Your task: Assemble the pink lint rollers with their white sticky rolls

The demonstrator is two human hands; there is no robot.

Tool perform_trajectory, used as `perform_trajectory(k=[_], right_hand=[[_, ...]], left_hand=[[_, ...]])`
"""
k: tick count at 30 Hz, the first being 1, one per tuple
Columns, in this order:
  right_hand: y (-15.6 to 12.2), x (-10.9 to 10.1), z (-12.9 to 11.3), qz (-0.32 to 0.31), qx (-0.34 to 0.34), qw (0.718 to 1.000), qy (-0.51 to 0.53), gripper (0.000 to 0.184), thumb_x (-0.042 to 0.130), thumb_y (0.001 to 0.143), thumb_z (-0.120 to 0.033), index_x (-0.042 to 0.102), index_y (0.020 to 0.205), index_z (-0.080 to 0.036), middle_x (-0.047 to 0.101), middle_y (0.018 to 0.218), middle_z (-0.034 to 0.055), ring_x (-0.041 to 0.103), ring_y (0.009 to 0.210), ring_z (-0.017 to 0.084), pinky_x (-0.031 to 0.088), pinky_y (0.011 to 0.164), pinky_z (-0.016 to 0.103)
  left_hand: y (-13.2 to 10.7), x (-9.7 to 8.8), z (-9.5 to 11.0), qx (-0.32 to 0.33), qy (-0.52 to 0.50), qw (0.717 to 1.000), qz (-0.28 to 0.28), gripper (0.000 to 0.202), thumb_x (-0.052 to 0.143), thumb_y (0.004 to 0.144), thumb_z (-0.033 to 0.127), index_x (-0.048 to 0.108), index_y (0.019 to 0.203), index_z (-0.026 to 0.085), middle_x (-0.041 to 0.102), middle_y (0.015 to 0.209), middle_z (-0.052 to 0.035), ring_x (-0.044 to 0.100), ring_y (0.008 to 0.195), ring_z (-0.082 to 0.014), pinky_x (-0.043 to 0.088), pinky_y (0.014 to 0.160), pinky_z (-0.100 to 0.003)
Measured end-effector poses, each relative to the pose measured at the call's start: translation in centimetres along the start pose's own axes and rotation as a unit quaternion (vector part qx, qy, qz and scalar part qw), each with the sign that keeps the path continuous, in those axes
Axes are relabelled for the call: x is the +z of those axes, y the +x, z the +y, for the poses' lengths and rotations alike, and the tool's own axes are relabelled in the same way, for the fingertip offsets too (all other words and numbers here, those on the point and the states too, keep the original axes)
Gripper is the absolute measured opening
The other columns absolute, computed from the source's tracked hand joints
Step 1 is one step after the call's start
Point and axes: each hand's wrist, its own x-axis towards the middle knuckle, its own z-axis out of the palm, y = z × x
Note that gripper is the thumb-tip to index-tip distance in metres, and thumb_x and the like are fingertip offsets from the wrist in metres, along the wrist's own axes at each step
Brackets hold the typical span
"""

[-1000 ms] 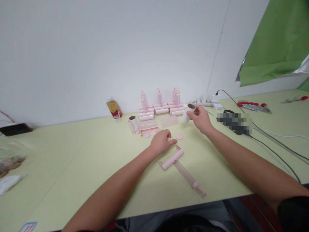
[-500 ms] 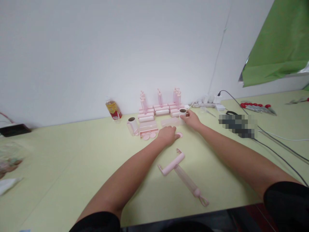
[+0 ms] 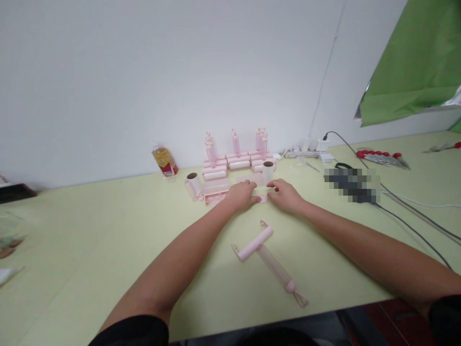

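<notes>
My left hand (image 3: 242,194) rests low over the table, thumb apart from the curved fingers. Its thumb tip is at a small pink disc (image 3: 263,198); whether it presses on the disc is hard to see. My right hand (image 3: 285,196) hovers just right of the disc, with thumb and fingers apart and nothing between them. Behind it stands an upright white lint roll (image 3: 267,174) with a brown cardboard core. A pink lint roller frame (image 3: 256,244) with a clear handle lies in front of my hands, without a roll. Left of my left hand is a shallow pink tray (image 3: 212,198), partly covered.
Several finished pink lint rollers (image 3: 239,164) stand by the wall. Another white roll (image 3: 194,181) stands left, beside a clear cover. Farther out are a bottle (image 3: 164,160), a power strip (image 3: 302,154), a blurred dark object (image 3: 349,185) with cables, and red-handled tools (image 3: 378,156).
My right hand has let go of the white roll, which stands upright, and has come down toward the pink disc. My left hand stays near the disc; the view has shifted slightly.
</notes>
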Motion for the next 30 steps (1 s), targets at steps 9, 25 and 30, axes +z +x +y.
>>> perform_trajectory(k=[9,25,30], right_hand=[[0.8,0.8,-1.7,-0.116,-0.117,0.983,-0.083,0.027,0.068,0.086,-0.034,0.076,0.104,-0.015,0.072,0.102,0.0131,0.064,0.093,0.026,0.045,0.087,0.035],[-0.8,-0.2,-3.8,-0.034,-0.106,0.992,-0.067,0.022,0.050,0.097,-0.026,0.067,0.105,-0.016,0.070,0.103,0.0101,0.062,0.090,0.020,0.043,0.082,0.030],[-4.4,-1.7,-7.4,-0.084,-0.139,0.985,-0.059,0.023,0.048,0.098,-0.031,0.065,0.089,-0.018,0.068,0.081,0.0039,0.059,0.073,0.016,0.037,0.069,0.027]], left_hand=[[0.0,-2.4,-1.8,0.004,0.003,1.000,-0.026,0.034,0.053,0.089,0.031,0.069,0.117,0.020,0.072,0.116,-0.0114,0.067,0.104,-0.0257,0.050,0.086,-0.033],[1.9,-1.2,-0.4,-0.019,0.003,0.992,-0.121,0.034,0.059,0.097,0.036,0.062,0.124,0.015,0.064,0.124,-0.0116,0.065,0.108,-0.0235,0.056,0.093,-0.045],[2.9,-0.8,-0.5,-0.036,0.016,0.990,-0.133,0.038,0.061,0.096,0.036,0.059,0.128,0.016,0.061,0.128,-0.0117,0.064,0.110,-0.0236,0.057,0.092,-0.045]])
